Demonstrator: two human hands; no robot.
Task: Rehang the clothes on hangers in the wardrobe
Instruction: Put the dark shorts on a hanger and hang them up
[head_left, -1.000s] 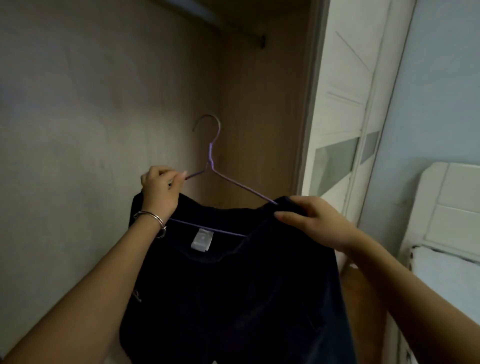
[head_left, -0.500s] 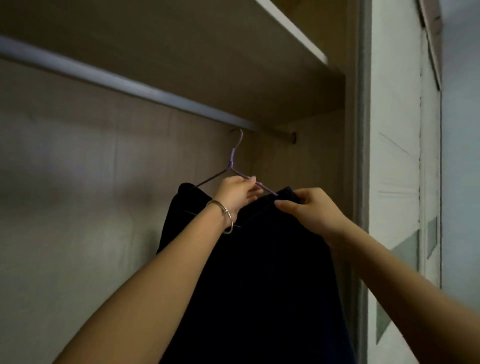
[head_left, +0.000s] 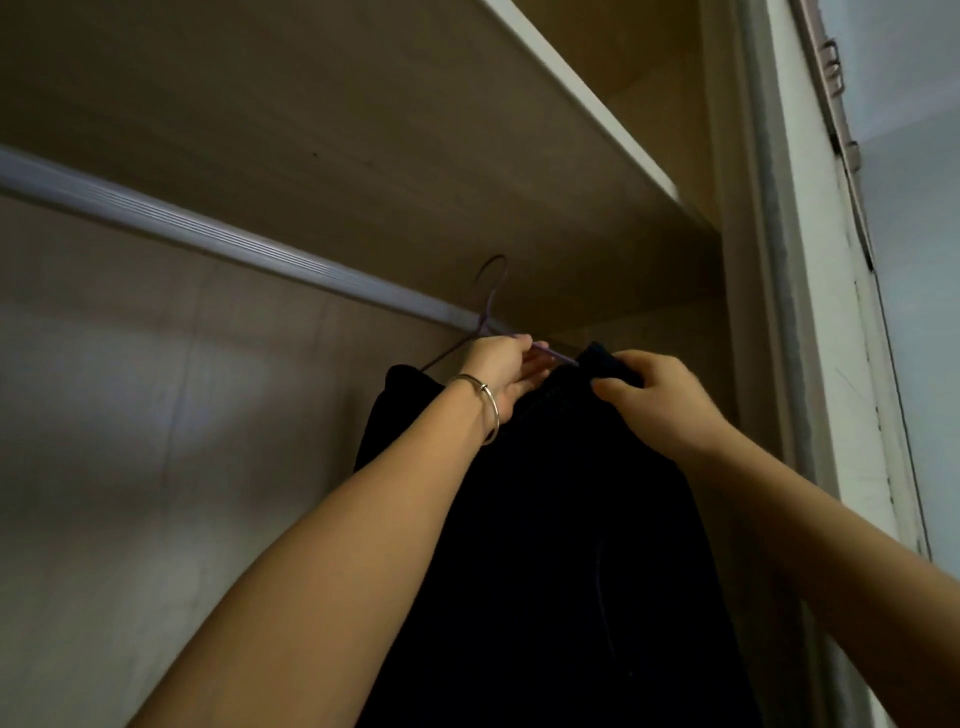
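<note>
A dark garment (head_left: 545, 519) hangs on a thin purple wire hanger (head_left: 488, 306). The hanger's hook sits at the silver wardrobe rail (head_left: 208, 234), near the rail's right end; whether it rests on the rail I cannot tell. My left hand (head_left: 506, 371), with a metal bangle on the wrist, pinches the hanger's wire just below the neck. My right hand (head_left: 654, 400) grips the garment's right shoulder over the hanger's end. The lower part of the garment runs out of view at the bottom.
A wooden shelf (head_left: 571, 104) lies directly above the rail. The wardrobe's back panel (head_left: 156, 441) fills the left. The white wardrobe door frame (head_left: 810, 312) stands close on the right, next to the garment.
Both hands have lifted the hanger and garment up and to the right, from chest height to the rail. My left hand shifted from the hanger's left arm to its middle.
</note>
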